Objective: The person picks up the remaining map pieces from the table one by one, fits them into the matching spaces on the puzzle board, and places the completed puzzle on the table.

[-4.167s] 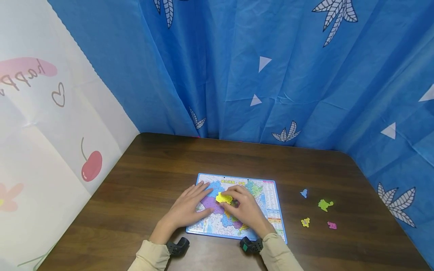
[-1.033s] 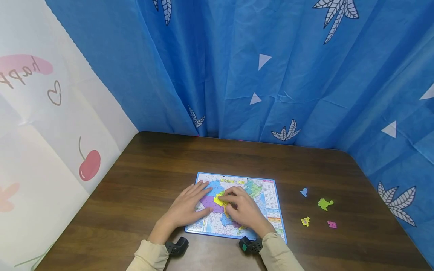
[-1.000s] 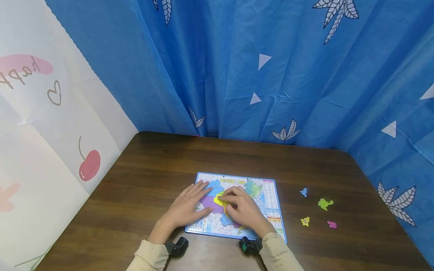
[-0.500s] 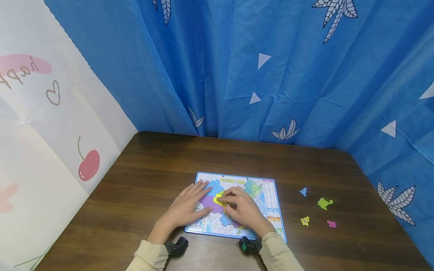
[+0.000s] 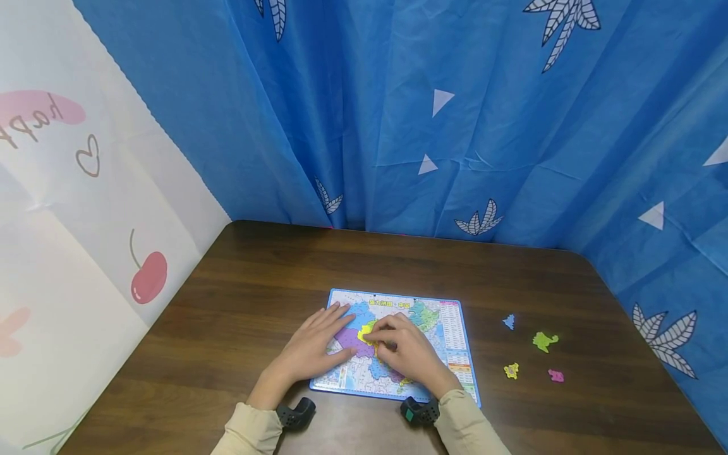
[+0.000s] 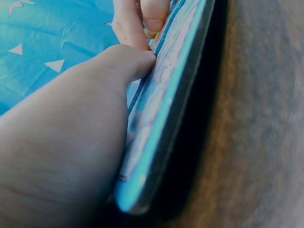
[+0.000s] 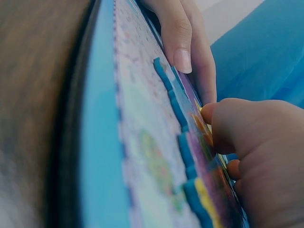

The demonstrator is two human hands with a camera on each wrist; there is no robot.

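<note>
A map puzzle board (image 5: 455, 328) with a blue border lies on the table, with coloured region pieces on it. My left hand (image 5: 313, 347) rests on its left part, fingers straight and spread over the blue piece (image 5: 362, 312) and beside the purple piece (image 5: 354, 341). With curled fingers, my right hand (image 5: 408, 344) holds the yellow puzzle piece (image 5: 365, 333) down on the board, the index fingertip on its surface. The right thumb tip sits near the piece's lower edge. Part of the yellow piece is hidden under the fingers.
To the right of the board lie loose puzzle pieces: a small blue one (image 5: 509, 322), a green one (image 5: 544, 342), a yellow one (image 5: 511, 371) and a pink one (image 5: 556, 376). Blue curtain (image 5: 398, 158) hangs behind the dark wooden table (image 5: 273, 265).
The yellow piece, pinched higher and turned differently at first, now lies lower against the purple piece. My right fingers have shifted slightly on it. The left hand has stayed in place.
</note>
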